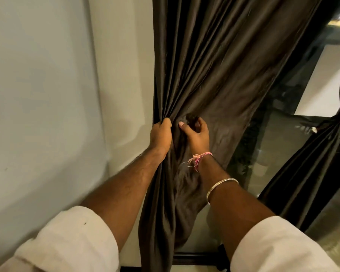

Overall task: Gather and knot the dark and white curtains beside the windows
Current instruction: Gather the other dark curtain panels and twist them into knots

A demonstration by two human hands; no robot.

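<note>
Since the dark curtain (214, 61) hangs top to bottom right by the wall (47, 95), the whole move depends on that up-down run of cloth and where each hand sits on it. The left hand (161, 134) has its fingers clamped round a bunch of pleats at the curtain's left edge, close to the wall. The right hand (194, 134) is just beside it, a bit to the right, fingers curled and hooking into the cloth — looks like a loose pinch, not a full fist. So the loose stuff to gather lies to the right of the fingers, fanning out over the window (279, 150), and the right hand is the nearer one to sweep it in.

Room-wise, the left side is tight against the wall, so I'd say pull everything leftward into the left hand's bunch. The tail below the hands drops down toward the dark frame (194, 259) at the bottom, so there's length for a knot. Further right a second curtain (302, 173) already looks cinched at mid height. No white curtain that I can see here
</note>
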